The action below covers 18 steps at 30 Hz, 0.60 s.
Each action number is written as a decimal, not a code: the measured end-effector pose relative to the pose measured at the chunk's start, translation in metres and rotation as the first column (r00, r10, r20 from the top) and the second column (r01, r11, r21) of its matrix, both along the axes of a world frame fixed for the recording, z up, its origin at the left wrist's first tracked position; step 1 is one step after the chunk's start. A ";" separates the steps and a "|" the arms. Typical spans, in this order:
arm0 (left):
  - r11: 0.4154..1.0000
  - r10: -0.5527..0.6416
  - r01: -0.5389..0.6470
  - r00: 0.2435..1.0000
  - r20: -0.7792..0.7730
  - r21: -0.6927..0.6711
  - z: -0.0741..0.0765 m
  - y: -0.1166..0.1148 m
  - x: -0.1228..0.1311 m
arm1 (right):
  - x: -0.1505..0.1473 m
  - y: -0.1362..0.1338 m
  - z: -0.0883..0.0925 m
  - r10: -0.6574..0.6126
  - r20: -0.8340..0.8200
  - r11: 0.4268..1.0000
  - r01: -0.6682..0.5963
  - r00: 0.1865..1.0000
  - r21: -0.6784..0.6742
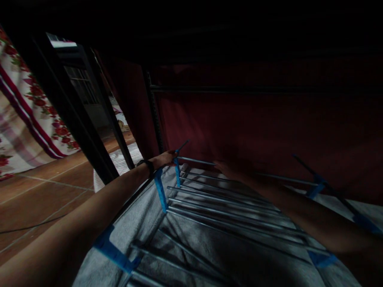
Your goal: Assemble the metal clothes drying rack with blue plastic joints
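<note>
- Right up front, a couple of loose rods [179, 263] are strewn at a slant on the grey cloth [134, 217], beside the front left blue bracket [110, 248], which is tipped over toward the cloth.
- Elbow room is pretty tight there: the left edge of the bedding is crossed by the left forearm, and the right side is largely blocked by the other arm.
- Past those, a row of metal rods [224, 199] is laid out side by side, roughly across the cloth, with the middle left blue bracket [160, 191] standing near their left ends. Whether the ends are fully seated can't be told.
- At the back, the rear left blue bracket [177, 175] is held near its top by the left hand [170, 158], fingers closed around it.
- The rear rod [196, 160] is touched by the right hand [224, 167]; it's too dark to tell how tightly that one is closed.
- Behind it all, things are closed off by a dark red curtain [191, 119]. More open space is found left, past the dark post [76, 119], over the tiled floor [54, 187].
</note>
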<state>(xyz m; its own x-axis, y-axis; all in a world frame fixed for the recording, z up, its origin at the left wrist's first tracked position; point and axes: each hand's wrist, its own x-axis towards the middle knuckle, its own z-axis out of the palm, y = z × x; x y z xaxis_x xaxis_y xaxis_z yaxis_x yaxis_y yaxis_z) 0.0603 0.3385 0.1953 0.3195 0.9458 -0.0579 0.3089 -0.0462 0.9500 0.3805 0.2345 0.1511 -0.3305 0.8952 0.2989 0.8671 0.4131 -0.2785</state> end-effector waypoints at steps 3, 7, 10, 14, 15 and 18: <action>0.999 0.016 -0.015 0.999 0.028 -0.041 -0.001 0.002 0.002 | 0.004 0.004 -0.002 -0.027 -0.032 1.000 0.027 0.999 -0.009; 1.000 0.004 -0.004 1.000 0.020 -0.019 -0.003 0.000 0.006 | 0.003 0.005 -0.009 -0.019 -0.030 1.000 0.019 0.999 0.003; 1.000 0.000 0.001 1.000 0.022 -0.013 -0.005 0.001 0.005 | 0.002 0.005 -0.013 -0.018 -0.020 1.000 0.019 1.000 0.016; 0.999 -0.028 0.029 0.998 0.054 -0.024 -0.009 0.008 0.002 | 0.001 0.006 -0.011 -0.033 0.001 0.999 0.033 0.999 0.001; 0.999 -0.037 0.039 0.997 0.062 -0.029 -0.011 0.010 0.001 | 0.001 0.006 -0.010 -0.035 0.001 0.999 0.035 0.999 -0.014; 0.999 -0.033 0.035 0.998 0.062 -0.042 -0.014 0.016 0.001 | 0.000 0.007 -0.006 -0.045 0.014 0.997 0.046 0.999 -0.066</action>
<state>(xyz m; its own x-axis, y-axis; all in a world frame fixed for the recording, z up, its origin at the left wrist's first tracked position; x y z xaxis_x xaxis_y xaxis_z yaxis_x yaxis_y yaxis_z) 0.0608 0.3546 0.1817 0.3556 0.9314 -0.0774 0.2488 -0.0145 0.9684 0.3803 0.2418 0.1455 -0.2923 0.9270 0.2348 0.8880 0.3543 -0.2931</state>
